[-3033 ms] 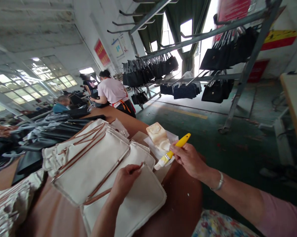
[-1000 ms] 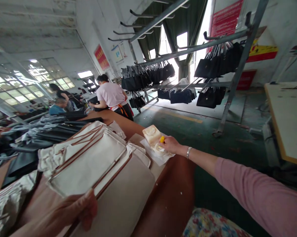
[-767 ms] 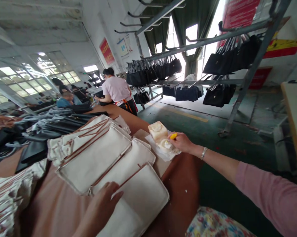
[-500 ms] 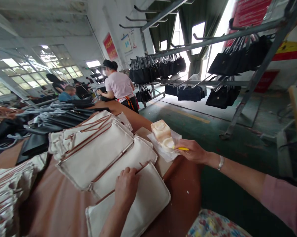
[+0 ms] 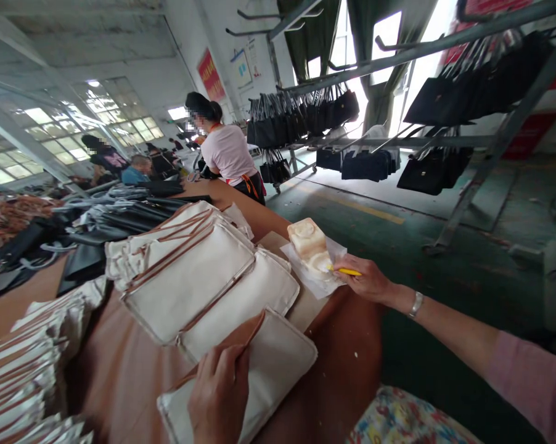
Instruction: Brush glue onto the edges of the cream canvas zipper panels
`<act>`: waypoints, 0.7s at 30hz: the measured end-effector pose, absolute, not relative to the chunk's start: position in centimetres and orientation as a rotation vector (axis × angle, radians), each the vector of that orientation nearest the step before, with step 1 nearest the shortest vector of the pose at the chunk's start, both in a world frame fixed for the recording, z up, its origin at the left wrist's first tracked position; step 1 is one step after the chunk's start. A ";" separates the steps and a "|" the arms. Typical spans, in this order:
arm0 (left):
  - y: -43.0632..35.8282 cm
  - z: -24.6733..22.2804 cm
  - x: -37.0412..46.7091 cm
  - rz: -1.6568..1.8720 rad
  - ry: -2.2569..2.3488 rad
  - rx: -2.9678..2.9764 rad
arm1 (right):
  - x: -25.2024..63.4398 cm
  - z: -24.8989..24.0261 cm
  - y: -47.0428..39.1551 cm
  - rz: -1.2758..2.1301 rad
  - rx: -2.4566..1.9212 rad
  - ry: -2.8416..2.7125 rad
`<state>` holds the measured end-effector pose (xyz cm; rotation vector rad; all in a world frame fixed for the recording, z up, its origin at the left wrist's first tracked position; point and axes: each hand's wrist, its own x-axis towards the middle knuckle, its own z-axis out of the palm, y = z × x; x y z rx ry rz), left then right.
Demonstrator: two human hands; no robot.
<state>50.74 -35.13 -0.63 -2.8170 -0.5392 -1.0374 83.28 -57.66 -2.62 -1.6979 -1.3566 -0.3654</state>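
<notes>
Two hands we use at the lower centre: our left hand (image 5: 220,394) grasps the cream canvas bag (image 5: 269,367), our right hand (image 5: 368,282) clenches the yellow brush (image 5: 347,271) on the pale block (image 5: 311,245).

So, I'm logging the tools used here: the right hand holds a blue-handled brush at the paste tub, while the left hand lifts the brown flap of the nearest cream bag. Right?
Not quite: in the head view the brush handle is yellow, not blue. The right hand does hold it at the paste tub, and the left hand lifts the brown flap of the nearest cream bag.
</notes>
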 end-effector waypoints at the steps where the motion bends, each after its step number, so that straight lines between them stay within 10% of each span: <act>1: -35.0 -0.3 51.6 -0.934 -0.618 -2.839 | 83.0 -2.3 -58.0 -0.364 -1.694 -1.359; 6: -34.1 1.0 57.4 -0.352 -0.916 -3.002 | 81.2 -0.1 -59.4 -0.283 -1.625 -1.005; 21: -33.5 0.4 60.1 -0.167 -0.946 -3.507 | 75.0 0.3 -53.7 0.300 -1.138 -0.448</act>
